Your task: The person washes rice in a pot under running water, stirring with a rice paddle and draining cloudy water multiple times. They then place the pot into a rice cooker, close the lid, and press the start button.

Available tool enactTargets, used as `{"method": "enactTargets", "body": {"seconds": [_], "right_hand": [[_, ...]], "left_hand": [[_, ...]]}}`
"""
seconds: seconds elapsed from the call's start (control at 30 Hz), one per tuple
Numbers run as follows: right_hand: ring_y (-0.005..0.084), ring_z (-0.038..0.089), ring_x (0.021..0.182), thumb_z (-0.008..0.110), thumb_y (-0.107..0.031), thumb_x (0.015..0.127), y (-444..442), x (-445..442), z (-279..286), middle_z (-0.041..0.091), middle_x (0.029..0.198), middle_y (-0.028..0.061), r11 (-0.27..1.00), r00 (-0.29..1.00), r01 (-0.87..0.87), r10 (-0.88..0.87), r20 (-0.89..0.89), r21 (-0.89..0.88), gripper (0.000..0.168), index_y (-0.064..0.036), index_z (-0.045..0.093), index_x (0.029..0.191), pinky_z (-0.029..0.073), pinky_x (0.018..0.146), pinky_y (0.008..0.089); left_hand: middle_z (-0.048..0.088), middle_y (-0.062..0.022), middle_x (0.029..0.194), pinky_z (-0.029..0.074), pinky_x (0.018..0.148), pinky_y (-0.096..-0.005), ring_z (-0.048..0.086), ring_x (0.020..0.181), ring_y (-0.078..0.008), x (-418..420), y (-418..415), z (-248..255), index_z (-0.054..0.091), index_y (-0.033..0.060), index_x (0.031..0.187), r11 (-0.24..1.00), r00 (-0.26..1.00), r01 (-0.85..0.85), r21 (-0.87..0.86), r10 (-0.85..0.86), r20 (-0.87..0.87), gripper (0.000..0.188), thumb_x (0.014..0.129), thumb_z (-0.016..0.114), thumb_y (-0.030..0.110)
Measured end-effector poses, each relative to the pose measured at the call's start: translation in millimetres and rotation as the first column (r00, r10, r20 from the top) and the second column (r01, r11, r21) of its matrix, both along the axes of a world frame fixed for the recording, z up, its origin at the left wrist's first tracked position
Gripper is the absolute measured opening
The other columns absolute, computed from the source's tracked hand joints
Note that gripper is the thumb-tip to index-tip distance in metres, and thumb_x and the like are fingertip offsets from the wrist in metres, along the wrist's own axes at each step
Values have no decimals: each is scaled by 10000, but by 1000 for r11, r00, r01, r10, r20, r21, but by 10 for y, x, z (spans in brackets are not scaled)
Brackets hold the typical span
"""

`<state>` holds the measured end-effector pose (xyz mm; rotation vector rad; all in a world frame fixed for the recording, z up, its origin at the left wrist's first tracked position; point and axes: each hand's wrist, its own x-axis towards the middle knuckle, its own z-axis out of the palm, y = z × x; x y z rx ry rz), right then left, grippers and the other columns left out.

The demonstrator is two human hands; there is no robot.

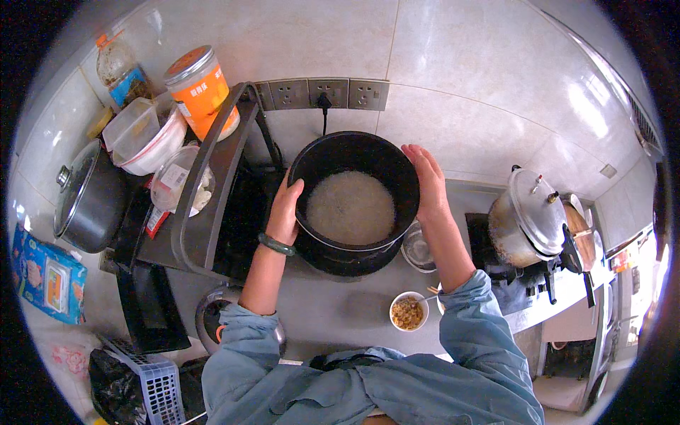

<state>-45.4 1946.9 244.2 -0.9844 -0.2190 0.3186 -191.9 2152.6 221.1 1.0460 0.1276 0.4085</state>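
Note:
A deep black inner pot (406, 212) is between my hands above the grey counter. Uncooked-looking white rice (350, 207), seemingly under water, covers its bottom. My left hand (286, 210) grips the pot's left side, thumb at the rim, a dark green bangle on the wrist. Against the right side lies my right hand (429, 183), its fingers stretched along the outer wall. Below the front rim shows a dark rounded surface; I cannot tell whether it is the pot's own side or a cooker body. A clear bowl (419, 247) stands partly hidden beside my right wrist.
A small white bowl of food (408, 312) with a spoon sits near the front edge. To the right, a pressure cooker (528, 220) stands on the stove. On the left are a dark shelf rack (234, 154), an orange-labelled jar (204, 95) and a lidded pot (95, 202).

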Motion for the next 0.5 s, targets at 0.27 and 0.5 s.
{"method": "enactTargets", "body": {"seconds": [0.27, 0.5], "right_hand": [[148, 555, 971, 572, -229, 887, 95, 68, -418, 608, 1038, 68, 998, 999, 3, -6, -49, -62, 298, -4, 567, 1082, 438, 845, 269], [90, 510, 947, 552, -232, 902, 87, 92, -864, 616, 1008, 3, 971, 998, 53, -45, 40, -231, 252, -36, 612, 1048, 380, 861, 232]], "left_hand": [[418, -130, 1331, 263, 1041, -344, 373, 1224, -244, 134, 238, -718, 364, 28, 1340, 944, 987, -91, 317, 127, -96, 512, 865, 444, 201], [223, -153, 1463, 144, 1096, -449, 133, 1344, -391, 83, 224, -933, 334, 65, 1358, 580, 850, -4, 815, 431, -303, 518, 878, 391, 251]]}}
